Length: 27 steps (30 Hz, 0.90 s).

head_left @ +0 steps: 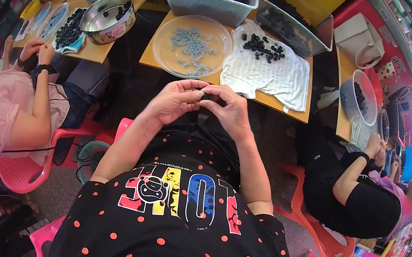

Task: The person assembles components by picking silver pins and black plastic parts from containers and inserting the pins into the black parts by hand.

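Just in front of the table edge, my left hand [177, 101] and my right hand [227, 110] meet fingertip to fingertip. Between the right thumb and fingers I pinch a small black round part [208, 97], mostly covered. The left thumb and forefinger press together against it; whatever they hold is too small to make out. Beyond my hands sits a round clear plastic lid [161, 56] bearing many small light-blue pieces [192, 43]. A white cloth [279, 82] lies to its right, with loose black round parts [263, 47] spread on top.
A clear bin [207, 2] heaped with black parts stands behind the lid; another tilted bin [296, 34] is to its right. At the left, a round metal tin [107, 18] stands on a neighbouring table. Co-workers sit on both sides, on a pink chair [28, 173] and a red chair [328, 243].
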Available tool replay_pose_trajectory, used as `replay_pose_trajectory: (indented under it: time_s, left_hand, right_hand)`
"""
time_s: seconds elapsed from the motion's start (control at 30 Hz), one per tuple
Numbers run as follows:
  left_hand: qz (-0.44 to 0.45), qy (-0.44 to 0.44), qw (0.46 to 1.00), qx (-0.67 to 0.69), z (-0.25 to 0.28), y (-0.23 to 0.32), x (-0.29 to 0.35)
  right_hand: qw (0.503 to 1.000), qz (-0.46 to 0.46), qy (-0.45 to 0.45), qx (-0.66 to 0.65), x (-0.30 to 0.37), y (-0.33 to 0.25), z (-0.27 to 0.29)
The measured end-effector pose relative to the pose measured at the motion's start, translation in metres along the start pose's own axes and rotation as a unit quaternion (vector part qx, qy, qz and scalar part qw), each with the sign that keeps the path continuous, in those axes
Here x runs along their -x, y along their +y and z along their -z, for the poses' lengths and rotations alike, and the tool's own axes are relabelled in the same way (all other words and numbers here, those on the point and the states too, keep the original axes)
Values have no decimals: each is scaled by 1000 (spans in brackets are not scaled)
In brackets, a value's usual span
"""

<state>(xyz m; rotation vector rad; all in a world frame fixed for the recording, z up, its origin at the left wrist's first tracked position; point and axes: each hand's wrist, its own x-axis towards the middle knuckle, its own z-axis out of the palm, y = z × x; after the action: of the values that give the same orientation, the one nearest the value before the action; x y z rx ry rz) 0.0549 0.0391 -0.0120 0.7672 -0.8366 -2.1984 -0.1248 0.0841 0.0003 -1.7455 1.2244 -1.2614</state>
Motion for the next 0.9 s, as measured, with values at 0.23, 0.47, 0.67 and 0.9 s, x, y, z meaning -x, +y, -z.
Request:
replay_pose_trajectory:
  time_s: [0.23, 0.47, 0.67, 0.9]
  left_hand:
    - [-37, 48, 994, 87, -6, -14, -10]
    - [-40, 93, 987, 123, -4, -16, -12]
    - [-29, 104, 986, 124, -4, -20, -14]
    - [-47, 106, 989, 89, -3, -22, -14]
  right_hand:
    - [996, 20, 83, 40, -3, 5, 1]
    - [980, 86, 139, 115, -5, 9, 0]
    - [982, 81, 120, 119, -4, 11, 3]
    - [974, 113, 112, 160, -6, 14, 2]
